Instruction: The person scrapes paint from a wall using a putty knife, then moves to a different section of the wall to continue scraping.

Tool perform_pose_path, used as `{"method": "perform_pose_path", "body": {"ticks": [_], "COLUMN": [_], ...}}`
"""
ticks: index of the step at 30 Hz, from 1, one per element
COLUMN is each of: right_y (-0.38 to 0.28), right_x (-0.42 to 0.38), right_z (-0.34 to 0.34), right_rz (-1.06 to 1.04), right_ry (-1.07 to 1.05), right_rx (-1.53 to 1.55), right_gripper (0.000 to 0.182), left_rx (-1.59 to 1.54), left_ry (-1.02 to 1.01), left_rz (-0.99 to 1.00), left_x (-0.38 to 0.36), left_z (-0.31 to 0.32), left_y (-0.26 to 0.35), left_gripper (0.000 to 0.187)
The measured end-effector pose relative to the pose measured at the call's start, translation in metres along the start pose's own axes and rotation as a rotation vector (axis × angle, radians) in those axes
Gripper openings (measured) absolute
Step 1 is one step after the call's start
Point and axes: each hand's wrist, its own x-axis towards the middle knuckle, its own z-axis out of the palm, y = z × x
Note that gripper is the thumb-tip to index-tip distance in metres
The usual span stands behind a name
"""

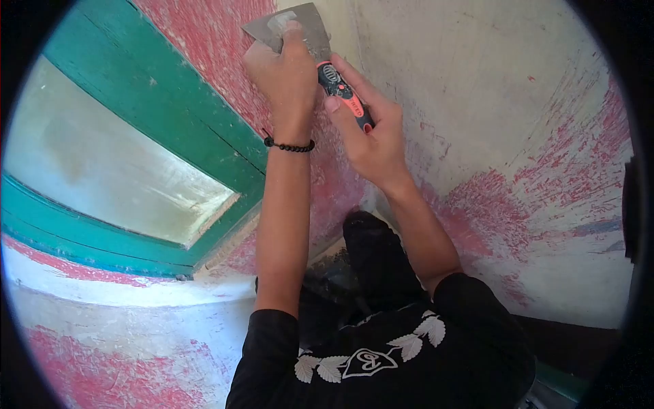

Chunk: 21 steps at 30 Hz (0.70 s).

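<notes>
A putty knife (312,33) with a wide metal blade and a black and orange handle is held up near the wall, its blade pointing to the upper left. My right hand (375,129) is closed around the handle, thumb along its side. At the blade, my left hand (286,78) is closed with one digit pressed on the metal face; the other fingers are mostly hidden. A pale smear of filler (281,20) lies on the blade beside that fingertip. A dark beaded bracelet (289,146) circles my left wrist.
Left of my arms is a green wooden frame (157,88) around a pale panel (102,157). Behind the knife, the wall (463,82) has whitish patches over worn pink paint (490,211). My dark-clad leg (375,252) is below my hands.
</notes>
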Motion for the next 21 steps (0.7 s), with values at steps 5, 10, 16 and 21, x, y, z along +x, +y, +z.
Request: {"method": "perform_pose_path", "body": {"ticks": [5,10,16,21], "right_y": [-0.002,0.02,0.008,0.012], "right_x": [-0.028,-0.065,-0.022,-0.071], "right_z": [-0.007,-0.016,-0.026,-0.026], "right_rz": [-0.03,0.145,0.097,0.189], "right_ry": [-0.062,-0.116,-0.098,-0.179], "right_rx": [-0.126,-0.125,-0.109,-0.149], "right_gripper": [0.06,0.066,0.064,0.065], "left_rx": [0.019,0.123,0.032,-0.073], "left_ry": [0.032,0.047,0.029,0.127], "left_rz": [-0.283,-0.082,-0.167,-0.368], "left_x": [-0.041,-0.073,-0.044,-0.095], "left_z": [-0.012,-0.022,0.005,-0.025], "left_y": [0.011,-0.036,-0.014,-0.03], "left_gripper": [0.028,0.028,0.028,0.031]}}
